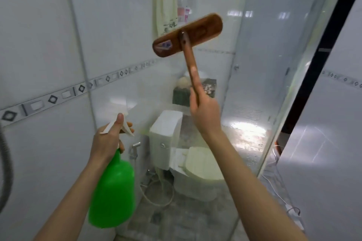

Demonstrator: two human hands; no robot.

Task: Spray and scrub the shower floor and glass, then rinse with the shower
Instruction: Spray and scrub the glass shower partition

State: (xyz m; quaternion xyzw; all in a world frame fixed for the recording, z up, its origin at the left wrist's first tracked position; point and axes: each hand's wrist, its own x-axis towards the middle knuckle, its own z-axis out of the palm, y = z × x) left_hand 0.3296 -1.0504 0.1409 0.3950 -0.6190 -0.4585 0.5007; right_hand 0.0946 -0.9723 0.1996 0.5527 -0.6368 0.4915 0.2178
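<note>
Both grips full. Clasped in the left hand (109, 141), left of the one toilet (195, 172): one green spray bottle (113, 188), by its neck. Held in the right hand (203, 111), above the toilet: one brown brush (188, 35), by its handle.

Glass panel (250, 94) blocks the way ahead to the toilet (203, 164); tiled wall (39, 35) closes the left side.

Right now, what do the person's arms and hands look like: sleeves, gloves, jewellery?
Both forearms are bare to the frame edge, no sleeves. The left hand and right hand wear no gloves; no ring, watch or band shows.
</note>
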